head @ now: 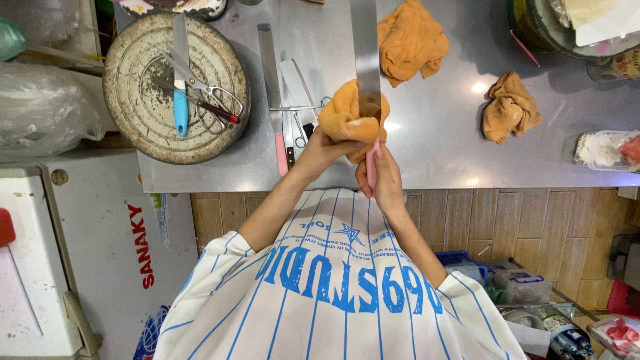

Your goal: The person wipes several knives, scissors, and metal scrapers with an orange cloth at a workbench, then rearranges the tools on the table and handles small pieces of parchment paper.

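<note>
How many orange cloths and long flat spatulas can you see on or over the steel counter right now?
Orange cloths: 3 — one in the left hand at, two lying at and.
Pink-handled spatulas: 2 — in the right hand at, lying at.
Total: 5

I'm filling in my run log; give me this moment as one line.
left hand: wraps orange cloth round spatula blade | right hand: grips pink handle | table: two more cloths

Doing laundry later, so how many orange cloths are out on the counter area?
3: one cloth bunched in the left hand around the spatula blade, one behind it, one farther right. Others may be hidden.
</note>
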